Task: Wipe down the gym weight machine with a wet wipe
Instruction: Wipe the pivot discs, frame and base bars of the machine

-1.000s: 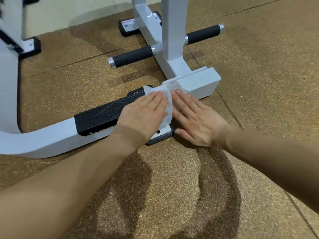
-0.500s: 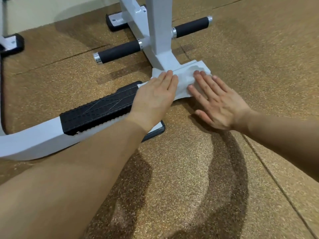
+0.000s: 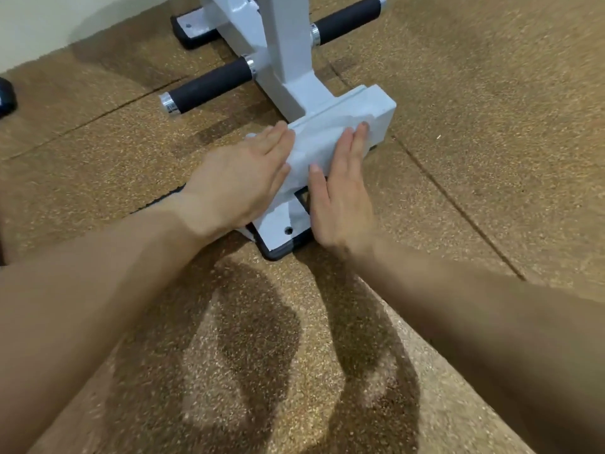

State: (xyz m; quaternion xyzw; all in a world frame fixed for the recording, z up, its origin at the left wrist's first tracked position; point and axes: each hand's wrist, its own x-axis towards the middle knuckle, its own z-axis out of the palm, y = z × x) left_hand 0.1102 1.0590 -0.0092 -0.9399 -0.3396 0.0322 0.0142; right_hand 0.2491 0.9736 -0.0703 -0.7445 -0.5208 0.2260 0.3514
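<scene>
The white steel weight machine base [image 3: 381, 108] lies low on the floor, with an upright post [image 3: 284, 44] rising from it. A white wet wipe [image 3: 316, 140] is draped over the top of the base beam. My left hand [image 3: 239, 181] lies flat with straight fingers on the wipe's left side. On the beam's right face, my right hand [image 3: 340, 191] presses edge-on with straight fingers, its fingertips on the wipe. A white foot plate with a black rubber edge [image 3: 278, 229] shows between my wrists.
Two black foam-covered pegs with chrome caps stick out from the post, one to the left [image 3: 209, 90] and one to the right [image 3: 347, 19]. Another black-edged foot plate [image 3: 190, 27] sits behind. Brown speckled rubber flooring [image 3: 474, 142] surrounds the machine; a pale wall runs along the top left.
Both hands have slid the wipe along the beam toward its end cap. My right hand has turned from lying flat to pressing edge-on against the beam's side. The view moved closer.
</scene>
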